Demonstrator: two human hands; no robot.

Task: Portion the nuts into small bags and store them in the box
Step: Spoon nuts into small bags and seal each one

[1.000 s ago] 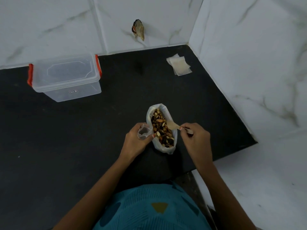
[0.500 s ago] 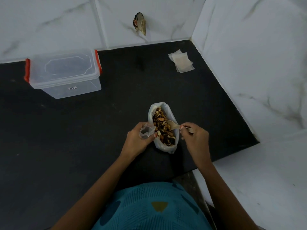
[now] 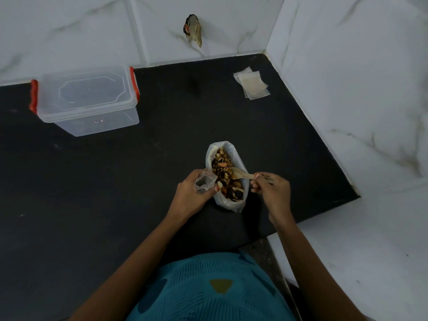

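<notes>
Left hand: fingers curled round a small clear bag, its mouth held open and facing up, thumb tip at the rim of the large bag. Right hand: thumb and fingers pinch the handle end of a pale spoon; the spoon bowl lies on the nuts, just right of the left hand's thumb. The large bag sits open on the black counter between the two hands, touching the left one, with mixed nuts filling it. Lidded clear box with red side clips: well beyond the left hand, off to its left, near the back wall. Flat stack of empty small bags: well beyond the right hand, near the wall corner. Whether the small bag holds any nuts cannot be told.
</notes>
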